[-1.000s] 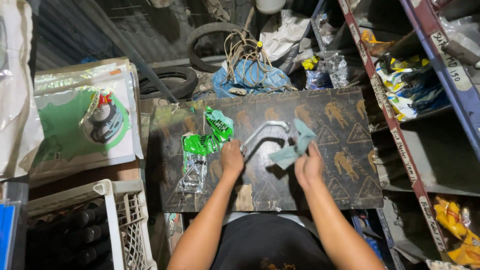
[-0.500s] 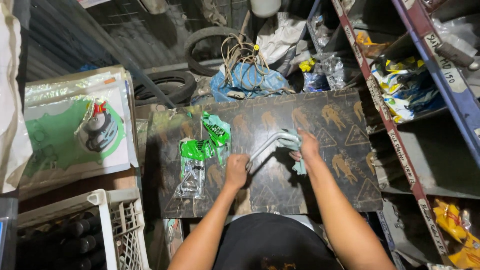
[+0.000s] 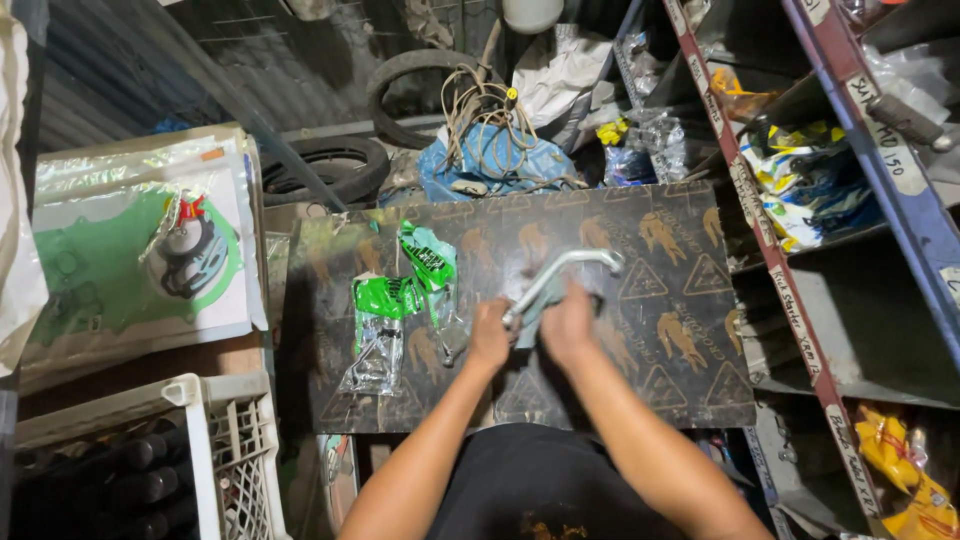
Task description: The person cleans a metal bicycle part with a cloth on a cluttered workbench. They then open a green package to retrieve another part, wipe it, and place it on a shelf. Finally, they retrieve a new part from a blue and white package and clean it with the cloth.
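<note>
Both hands, left hand [image 3: 490, 335] & right hand [image 3: 566, 325], on bent metal pipe [image 3: 560, 275] w/ cloth.

- Two green and clear plastic packets [image 3: 398, 300] are laid on the dark surface [image 3: 660, 300], left of the hands.
- A flat clear-wrapped pack with a green card [image 3: 140, 260] is seen far left.
- Yellow packets [image 3: 900, 470] are stacked on the lower right shelf.

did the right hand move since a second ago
Yes. The right hand has come left along the board, nearer the left hand on the metal rod.
</note>
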